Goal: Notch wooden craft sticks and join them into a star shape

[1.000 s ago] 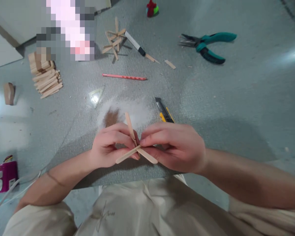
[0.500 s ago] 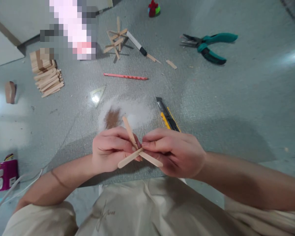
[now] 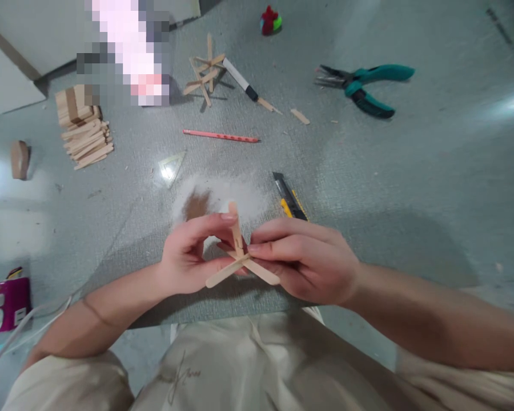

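Close to the table's near edge, both hands hold a small structure of crossed wooden craft sticks [image 3: 223, 273]. My left hand [image 3: 188, 251] is closed on it, with the index fingertip against the upper part of the upright stick and the thumb lower, behind the crossing. My right hand [image 3: 310, 260] pinches the structure near the joint where the sticks meet; its other fingers are curled and partly hidden. Two stick ends fan out toward my body. Just beyond my right hand lies a yellow and black utility knife [image 3: 291, 197], its lower end hidden by the hand.
White powder with a brown patch [image 3: 199, 204] lies beyond my left hand. Farther off are a set square [image 3: 172, 168], a pink pencil [image 3: 221, 136], a white glue pen-like tool [image 3: 240, 80], joined sticks [image 3: 205, 71], stacked sticks [image 3: 88, 142], teal pliers [image 3: 364, 85] and a red toy [image 3: 269, 21].
My left index finger has moved up along the upright stick, which now stands more vertical, its top shifted right. My right hand stays almost in place, still pinching.
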`<state>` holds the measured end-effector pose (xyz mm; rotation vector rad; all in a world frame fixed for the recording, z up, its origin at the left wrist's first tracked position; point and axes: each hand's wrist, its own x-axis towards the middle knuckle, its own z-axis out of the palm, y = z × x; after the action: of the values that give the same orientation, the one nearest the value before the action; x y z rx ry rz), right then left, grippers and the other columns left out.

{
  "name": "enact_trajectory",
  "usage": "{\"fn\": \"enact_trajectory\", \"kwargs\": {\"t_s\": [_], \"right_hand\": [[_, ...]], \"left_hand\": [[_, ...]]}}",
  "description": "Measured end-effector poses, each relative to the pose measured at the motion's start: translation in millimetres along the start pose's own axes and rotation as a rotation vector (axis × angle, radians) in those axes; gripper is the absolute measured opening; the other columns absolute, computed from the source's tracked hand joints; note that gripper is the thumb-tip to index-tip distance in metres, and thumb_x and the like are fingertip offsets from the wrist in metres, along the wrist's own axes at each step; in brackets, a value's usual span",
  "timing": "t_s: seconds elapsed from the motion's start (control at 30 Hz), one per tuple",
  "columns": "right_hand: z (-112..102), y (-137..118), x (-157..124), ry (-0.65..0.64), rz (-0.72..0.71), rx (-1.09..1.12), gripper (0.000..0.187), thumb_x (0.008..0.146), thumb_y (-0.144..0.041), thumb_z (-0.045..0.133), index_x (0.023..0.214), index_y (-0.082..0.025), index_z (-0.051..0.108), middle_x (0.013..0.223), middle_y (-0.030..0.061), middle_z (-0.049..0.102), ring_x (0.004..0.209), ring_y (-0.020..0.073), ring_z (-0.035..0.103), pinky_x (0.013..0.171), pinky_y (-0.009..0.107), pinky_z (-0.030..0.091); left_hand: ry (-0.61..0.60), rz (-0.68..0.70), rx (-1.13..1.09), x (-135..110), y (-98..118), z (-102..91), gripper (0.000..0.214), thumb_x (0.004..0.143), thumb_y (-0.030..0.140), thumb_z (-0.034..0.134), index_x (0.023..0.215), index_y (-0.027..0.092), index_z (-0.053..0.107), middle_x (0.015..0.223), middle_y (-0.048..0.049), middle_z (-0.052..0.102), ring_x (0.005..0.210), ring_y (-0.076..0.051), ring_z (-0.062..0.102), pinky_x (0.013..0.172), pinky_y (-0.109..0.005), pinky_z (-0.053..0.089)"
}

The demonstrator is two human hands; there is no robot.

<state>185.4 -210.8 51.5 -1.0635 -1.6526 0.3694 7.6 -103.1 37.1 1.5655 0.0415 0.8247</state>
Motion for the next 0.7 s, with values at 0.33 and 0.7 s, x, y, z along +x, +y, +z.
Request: {"fn": "enact_trajectory", "kwargs": {"t_s": [0.33, 0.7], "right_hand": [[-2.1, 1.4, 0.4, -0.035, -0.025, 0.029, 0.010, 0.099, -0.013, 0.060, 0.107, -0.017, 0.065, 0.096, 0.0043, 0.072, 0.089, 0.0095, 0.072, 0.080, 0.018, 0.061], [-2.4, 0.8, -0.8, -0.050, 0.024, 0.047, 0.014, 0.094, -0.011, 0.067, 0.106, -0.019, 0.067, 0.098, 0.0034, 0.075, 0.090, 0.0103, 0.074, 0.080, 0.019, 0.062]], "left_hand": [[-0.088, -0.008, 0.021, 3.4, -1.8, -9.5, 0.085, 0.079, 0.020, 0.087, 0.151, 0.038, 0.046, 0.114, -0.0035, 0.073, 0.094, -0.013, 0.073, 0.076, -0.019, 0.065], [-0.046, -0.103, -0.148, 4.5, 2.5, -2.6, 0.071, 0.081, 0.014, 0.083, 0.143, 0.034, 0.055, 0.103, -0.0004, 0.077, 0.087, -0.012, 0.077, 0.078, -0.018, 0.066]]}}
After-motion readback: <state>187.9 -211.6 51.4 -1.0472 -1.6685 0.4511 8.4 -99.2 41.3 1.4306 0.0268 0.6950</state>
